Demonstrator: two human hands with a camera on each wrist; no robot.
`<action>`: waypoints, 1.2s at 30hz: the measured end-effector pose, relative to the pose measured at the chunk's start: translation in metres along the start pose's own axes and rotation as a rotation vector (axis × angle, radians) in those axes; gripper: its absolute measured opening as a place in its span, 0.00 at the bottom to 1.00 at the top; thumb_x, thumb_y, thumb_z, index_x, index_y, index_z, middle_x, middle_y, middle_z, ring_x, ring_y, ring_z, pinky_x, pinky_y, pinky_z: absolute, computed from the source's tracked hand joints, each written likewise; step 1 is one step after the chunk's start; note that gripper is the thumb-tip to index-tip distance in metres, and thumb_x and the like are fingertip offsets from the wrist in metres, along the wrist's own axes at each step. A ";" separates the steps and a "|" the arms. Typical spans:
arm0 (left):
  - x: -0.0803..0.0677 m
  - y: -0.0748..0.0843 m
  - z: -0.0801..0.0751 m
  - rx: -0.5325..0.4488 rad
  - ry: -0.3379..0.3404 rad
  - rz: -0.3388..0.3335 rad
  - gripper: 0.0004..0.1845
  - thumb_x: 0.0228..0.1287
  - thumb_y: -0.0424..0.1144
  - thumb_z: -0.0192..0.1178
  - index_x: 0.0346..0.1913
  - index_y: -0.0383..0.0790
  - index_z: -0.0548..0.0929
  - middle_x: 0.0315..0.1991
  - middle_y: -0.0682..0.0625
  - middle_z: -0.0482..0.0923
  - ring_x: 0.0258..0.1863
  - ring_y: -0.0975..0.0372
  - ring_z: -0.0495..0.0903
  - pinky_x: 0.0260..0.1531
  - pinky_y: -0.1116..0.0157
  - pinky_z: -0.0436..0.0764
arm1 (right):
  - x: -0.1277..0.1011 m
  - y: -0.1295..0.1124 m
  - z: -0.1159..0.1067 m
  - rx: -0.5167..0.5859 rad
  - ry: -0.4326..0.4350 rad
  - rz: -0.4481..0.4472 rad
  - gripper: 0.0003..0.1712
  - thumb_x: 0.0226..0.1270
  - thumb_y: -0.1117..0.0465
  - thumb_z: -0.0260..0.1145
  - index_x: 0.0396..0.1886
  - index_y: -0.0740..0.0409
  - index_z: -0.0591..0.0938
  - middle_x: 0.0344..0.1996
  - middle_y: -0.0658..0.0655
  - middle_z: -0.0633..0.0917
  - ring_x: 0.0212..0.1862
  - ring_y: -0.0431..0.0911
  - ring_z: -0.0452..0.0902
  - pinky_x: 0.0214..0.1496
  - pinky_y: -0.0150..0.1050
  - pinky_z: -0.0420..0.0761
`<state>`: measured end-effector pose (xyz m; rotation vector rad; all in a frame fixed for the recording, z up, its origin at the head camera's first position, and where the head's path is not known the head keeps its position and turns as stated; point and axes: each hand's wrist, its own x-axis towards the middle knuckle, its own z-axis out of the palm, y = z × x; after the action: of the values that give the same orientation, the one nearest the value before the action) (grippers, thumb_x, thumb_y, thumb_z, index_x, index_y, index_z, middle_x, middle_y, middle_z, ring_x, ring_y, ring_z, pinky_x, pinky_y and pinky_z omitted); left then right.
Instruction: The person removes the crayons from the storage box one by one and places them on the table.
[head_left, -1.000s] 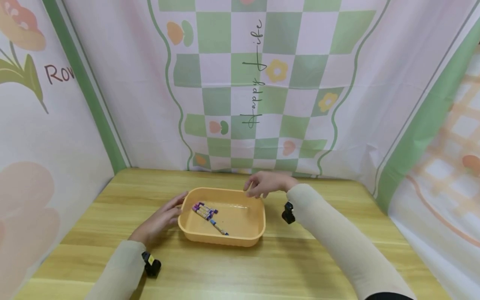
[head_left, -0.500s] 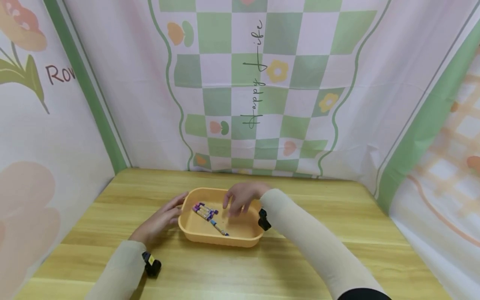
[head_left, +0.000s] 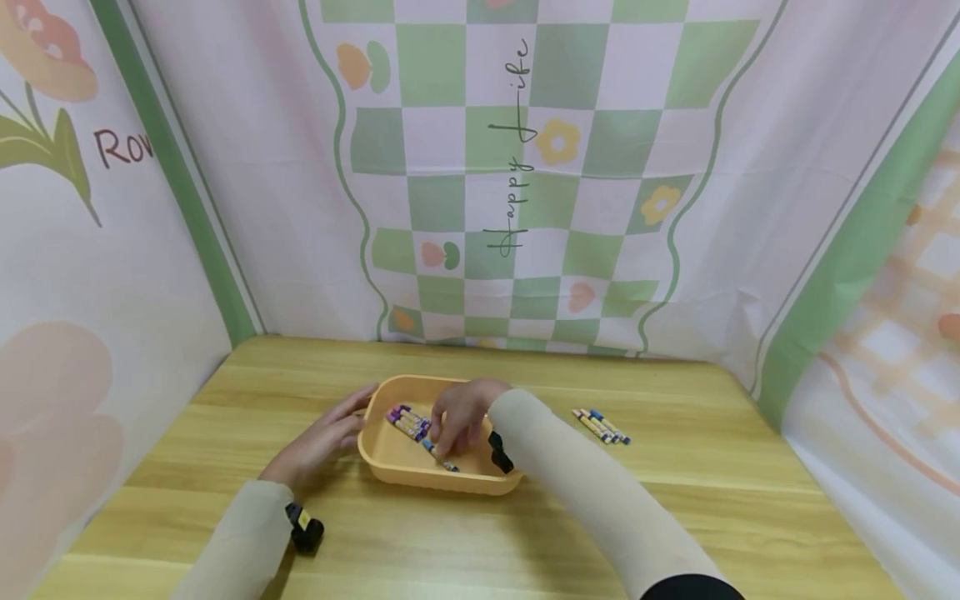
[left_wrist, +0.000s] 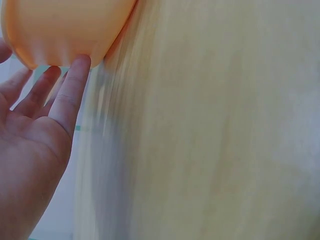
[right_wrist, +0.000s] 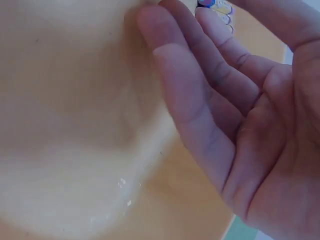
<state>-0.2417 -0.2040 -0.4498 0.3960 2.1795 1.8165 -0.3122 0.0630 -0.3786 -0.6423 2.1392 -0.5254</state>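
The right hand (head_left: 461, 418) reaches down inside the tray, its fingers bent and their tips at a lone blue-ended crayon (head_left: 450, 466); whether they pinch it I cannot tell. That crayon lies slanting on the tray floor, near the front wall. Just beyond the fingers, toward the tray's left end, a cluster of purple-ended crayons (head_left: 407, 424) lies side by side. The left hand (head_left: 322, 442) grasps nothing, its loosely extended fingers touching the outside of the orange tray (head_left: 442, 481) at the left end. Farther right, well apart from the tray, a small group of crayons (head_left: 602, 426) rests on the wood-grain table (head_left: 420, 550). A green-and-white checked cloth (head_left: 517, 200) hangs behind.
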 end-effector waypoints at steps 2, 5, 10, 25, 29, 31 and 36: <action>0.000 0.000 0.000 -0.002 0.002 -0.004 0.33 0.78 0.38 0.46 0.81 0.48 0.50 0.78 0.38 0.50 0.67 0.43 0.68 0.65 0.48 0.71 | 0.002 0.000 0.002 0.010 -0.003 0.002 0.11 0.61 0.58 0.76 0.40 0.56 0.84 0.32 0.53 0.88 0.35 0.43 0.85 0.36 0.36 0.82; 0.001 0.001 0.001 0.001 0.001 -0.008 0.33 0.78 0.39 0.45 0.81 0.49 0.50 0.78 0.38 0.50 0.68 0.43 0.67 0.66 0.48 0.70 | 0.005 0.002 0.005 0.035 -0.001 0.004 0.10 0.59 0.61 0.77 0.38 0.57 0.84 0.30 0.56 0.89 0.32 0.43 0.85 0.30 0.33 0.79; 0.001 0.000 0.001 0.008 -0.004 -0.004 0.33 0.78 0.39 0.45 0.81 0.49 0.50 0.78 0.38 0.50 0.68 0.42 0.67 0.66 0.48 0.70 | 0.009 0.007 0.009 0.063 0.008 -0.007 0.10 0.58 0.62 0.77 0.36 0.58 0.84 0.29 0.58 0.89 0.29 0.43 0.85 0.27 0.31 0.79; 0.000 0.000 0.002 0.008 0.003 -0.010 0.33 0.78 0.39 0.46 0.81 0.50 0.50 0.78 0.39 0.50 0.68 0.43 0.68 0.66 0.46 0.69 | 0.003 0.008 0.000 0.051 -0.011 -0.012 0.10 0.61 0.64 0.72 0.39 0.55 0.80 0.30 0.56 0.88 0.32 0.44 0.85 0.38 0.37 0.85; -0.001 0.000 0.002 0.013 0.008 -0.014 0.33 0.78 0.39 0.46 0.81 0.50 0.51 0.78 0.39 0.50 0.67 0.42 0.68 0.66 0.46 0.69 | -0.006 0.007 -0.009 0.042 0.002 -0.024 0.10 0.63 0.65 0.69 0.43 0.55 0.79 0.33 0.57 0.88 0.36 0.46 0.85 0.46 0.44 0.86; -0.002 0.001 0.002 0.020 0.014 -0.018 0.33 0.78 0.39 0.46 0.81 0.50 0.51 0.78 0.38 0.50 0.67 0.42 0.68 0.66 0.47 0.69 | -0.011 0.006 -0.014 0.024 -0.002 -0.027 0.09 0.64 0.65 0.66 0.43 0.55 0.78 0.34 0.56 0.88 0.37 0.46 0.85 0.47 0.45 0.86; -0.003 0.002 0.002 0.026 0.025 -0.019 0.33 0.78 0.39 0.46 0.81 0.49 0.51 0.78 0.38 0.50 0.67 0.42 0.68 0.66 0.48 0.70 | -0.023 0.005 -0.029 -0.008 -0.026 -0.027 0.08 0.65 0.65 0.61 0.44 0.57 0.77 0.33 0.58 0.87 0.38 0.48 0.85 0.44 0.45 0.87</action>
<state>-0.2380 -0.2026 -0.4481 0.3589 2.2178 1.7936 -0.3247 0.0848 -0.3509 -0.6800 2.1114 -0.5207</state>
